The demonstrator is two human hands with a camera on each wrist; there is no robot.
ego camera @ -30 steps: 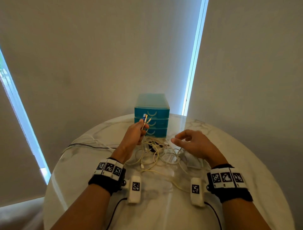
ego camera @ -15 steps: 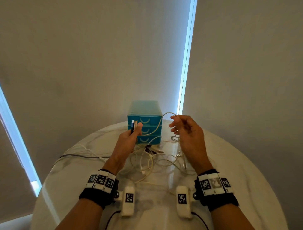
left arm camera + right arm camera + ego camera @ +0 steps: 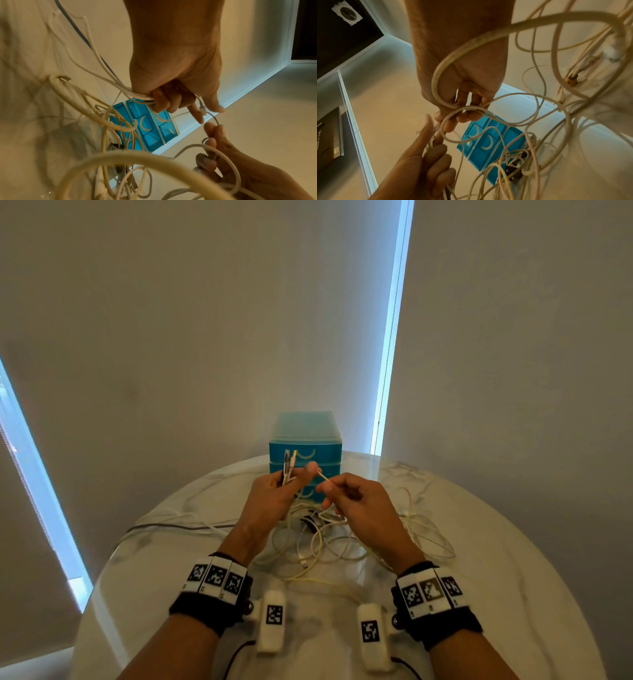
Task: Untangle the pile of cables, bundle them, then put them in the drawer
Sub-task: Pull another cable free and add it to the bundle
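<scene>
Half a second ago the two hands were apart, with a cable hanging in a curve between them. Now the right hand [image 3: 356, 501] has come in close to the left hand [image 3: 274, 494], and they almost touch in front of the blue drawer box [image 3: 305, 446].

The left hand is a fist around a bunch of cable ends [image 3: 289, 465]. The plugs stick up out of the top of the fist, standing tall and pointing at the ceiling, a little toward the far wall. The cords run down out of the bottom of the fist to the table. Its first finger [image 3: 197, 115] sticks out straight while the other fingers curl tight on the cords.

The right hand pinches one thin cream cable end [image 3: 323, 477] between thumb and fingers. This end is slanted, pointing up and left toward the left hand's thumb. More loops of cord hang under its curled fingers.

Both forearms reach out from the near edge, raised off the table, with the backs of the hands up.

The cable pile [image 3: 325, 542] lies on the round white table [image 3: 496, 594], under and between the hands, just near of the drawer box. Some loops spread out to the right, and a dark cable [image 3: 171, 528] runs off to the left. The three drawers are closed.
</scene>
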